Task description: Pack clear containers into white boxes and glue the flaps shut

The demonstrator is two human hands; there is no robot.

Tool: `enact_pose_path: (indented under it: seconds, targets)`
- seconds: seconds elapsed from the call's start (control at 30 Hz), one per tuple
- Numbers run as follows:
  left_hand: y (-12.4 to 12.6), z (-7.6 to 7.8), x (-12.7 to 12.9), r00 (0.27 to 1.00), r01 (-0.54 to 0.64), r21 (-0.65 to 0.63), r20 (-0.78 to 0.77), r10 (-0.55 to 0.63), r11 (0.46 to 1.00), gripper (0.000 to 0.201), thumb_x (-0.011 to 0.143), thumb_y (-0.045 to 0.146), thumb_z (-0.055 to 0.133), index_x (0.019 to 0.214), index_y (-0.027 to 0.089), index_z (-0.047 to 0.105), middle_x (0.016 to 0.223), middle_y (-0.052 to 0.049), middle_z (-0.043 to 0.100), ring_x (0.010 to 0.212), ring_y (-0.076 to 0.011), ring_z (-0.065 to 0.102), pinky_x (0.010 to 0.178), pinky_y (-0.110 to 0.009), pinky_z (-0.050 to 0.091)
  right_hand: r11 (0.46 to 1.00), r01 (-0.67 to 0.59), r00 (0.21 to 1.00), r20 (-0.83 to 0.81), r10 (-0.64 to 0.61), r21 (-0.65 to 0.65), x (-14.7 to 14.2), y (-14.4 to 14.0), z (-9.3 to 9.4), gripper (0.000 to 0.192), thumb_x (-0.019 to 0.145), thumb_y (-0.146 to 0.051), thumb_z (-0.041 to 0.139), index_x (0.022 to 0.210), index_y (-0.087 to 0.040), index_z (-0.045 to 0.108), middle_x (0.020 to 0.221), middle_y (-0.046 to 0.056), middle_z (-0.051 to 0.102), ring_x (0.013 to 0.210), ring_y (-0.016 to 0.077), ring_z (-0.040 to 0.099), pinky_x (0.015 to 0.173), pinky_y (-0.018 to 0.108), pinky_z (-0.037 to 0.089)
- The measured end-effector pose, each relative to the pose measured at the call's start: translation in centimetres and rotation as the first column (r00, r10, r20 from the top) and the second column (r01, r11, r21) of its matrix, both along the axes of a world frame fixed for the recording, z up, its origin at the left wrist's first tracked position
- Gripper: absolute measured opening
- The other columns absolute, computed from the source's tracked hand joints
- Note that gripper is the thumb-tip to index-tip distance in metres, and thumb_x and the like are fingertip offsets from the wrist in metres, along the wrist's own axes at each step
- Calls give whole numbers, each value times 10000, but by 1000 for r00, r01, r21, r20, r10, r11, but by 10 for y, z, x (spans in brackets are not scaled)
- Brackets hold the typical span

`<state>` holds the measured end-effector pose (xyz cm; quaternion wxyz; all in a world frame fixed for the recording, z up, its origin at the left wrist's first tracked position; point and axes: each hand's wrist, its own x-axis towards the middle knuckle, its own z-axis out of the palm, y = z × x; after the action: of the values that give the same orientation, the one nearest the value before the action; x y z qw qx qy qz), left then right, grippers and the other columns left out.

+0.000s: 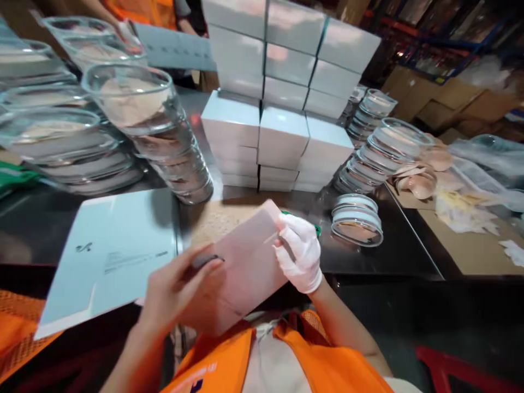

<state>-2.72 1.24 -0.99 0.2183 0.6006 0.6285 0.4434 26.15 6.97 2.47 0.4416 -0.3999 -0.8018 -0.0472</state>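
Note:
A flat, pale pinkish-white carton (249, 254) is held tilted in front of my chest, over the table's near edge. My bare left hand (178, 286) grips its left side, with a dark mark or gap showing between thumb and fingers. On the upper right edge, my right hand (301, 254) in a white glove pinches the carton. Part of a small green object (317, 230) shows behind the glove; its kind is hidden. To the left lies a stack of flat white cartons (123, 240) with black print, overhanging the table edge.
White boxes (282, 136) are stacked in rows ahead. Clear round dishes stand in tall stacks at the left (164, 147) and right (376, 153), with a short stack (357, 218) nearer. Cardboard (470, 245) bears wrappings at the right. Across the table is a person in an orange vest (141, 11).

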Motion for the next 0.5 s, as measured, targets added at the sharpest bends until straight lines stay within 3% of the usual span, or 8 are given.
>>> enact_pose_path:
  seconds: [0.1,0.17,0.27,0.33,0.4,0.5]
  targets:
    - [6,-13,24,991,131,89,-12,-131,987,463,856,703,709,1008,281,822,942,-34,841,770,-245,789,699,-301,631,984,29,1000,16,-26,-175,6,-1,7,280,1058,-340,541,1206,-190,725,1106,123,777,1054,257,716,944,429,589]
    - [2,-23,18,982,190,86,-18,-190,978,415,875,665,716,991,282,828,937,-45,845,797,-251,805,737,-299,646,932,-57,997,28,72,-357,17,-3,4,266,1055,-374,566,1043,-191,758,949,82,780,906,225,708,861,379,586]
    - [-7,-32,-2,952,307,15,-20,-306,952,362,881,615,731,1002,290,834,966,-54,848,829,-253,813,738,-287,651,762,-187,964,34,264,-620,31,-8,-1,227,1018,-375,635,953,-209,776,856,41,782,827,198,691,821,338,563]
    - [-12,-36,-15,937,347,-55,-16,-348,936,346,895,593,723,1049,303,835,989,-52,848,830,-247,814,724,-275,650,643,-252,939,-20,345,-723,35,-13,-6,215,982,-401,675,984,-215,782,894,47,791,862,205,698,845,345,559]
    - [-15,-41,-23,920,383,-119,-32,-389,916,341,933,570,686,1108,316,831,1026,-50,847,851,-243,817,739,-270,652,457,-363,903,-187,386,-812,35,-18,-15,306,946,-472,701,1102,-217,766,1026,67,794,956,215,716,879,349,563]
    - [-22,-52,-25,837,498,-173,-160,-523,850,374,993,543,615,1273,356,778,1209,-58,815,1021,-262,805,856,-308,656,2,-476,842,-456,289,-879,33,-25,-37,519,902,-614,682,1218,-203,703,1062,64,764,929,193,732,744,280,561]
